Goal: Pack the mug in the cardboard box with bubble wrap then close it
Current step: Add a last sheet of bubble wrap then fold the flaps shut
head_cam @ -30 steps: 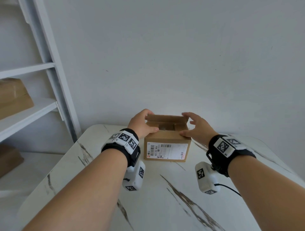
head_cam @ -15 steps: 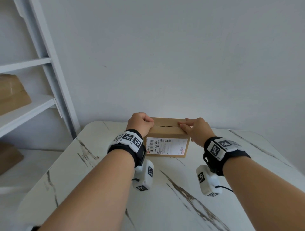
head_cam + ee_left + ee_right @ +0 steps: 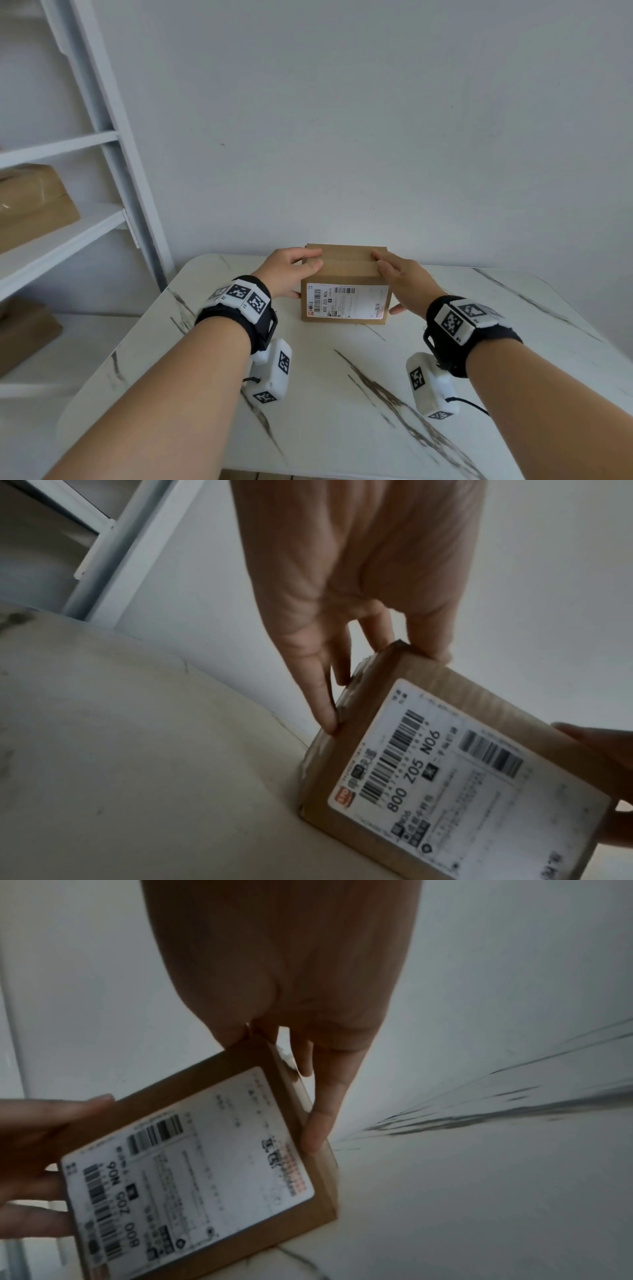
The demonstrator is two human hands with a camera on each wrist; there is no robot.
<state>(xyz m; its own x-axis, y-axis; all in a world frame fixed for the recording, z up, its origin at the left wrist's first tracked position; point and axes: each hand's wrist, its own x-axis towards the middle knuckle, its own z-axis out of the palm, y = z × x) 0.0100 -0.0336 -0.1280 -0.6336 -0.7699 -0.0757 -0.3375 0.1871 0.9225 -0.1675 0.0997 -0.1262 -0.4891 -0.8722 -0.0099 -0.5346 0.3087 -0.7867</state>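
Flaps (image 3: pixel 346 255) of the cardboard box (image 3: pixel 346 278) on the marble table (image 3: pixel 325 394), open 1 s ago, now lie flat. Our left hand (image 3: pixel 289 270) and right hand (image 3: pixel 402 281) press them, fingers straight; we should press evenly.

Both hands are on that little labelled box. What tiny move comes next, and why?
Probably slide the fingers of the left hand and right hand inward along the top seam, pressing down. The cardboard box sits closed on the table, and the hands touch only its two ends, so the seam's middle is unpressed and may spring up.
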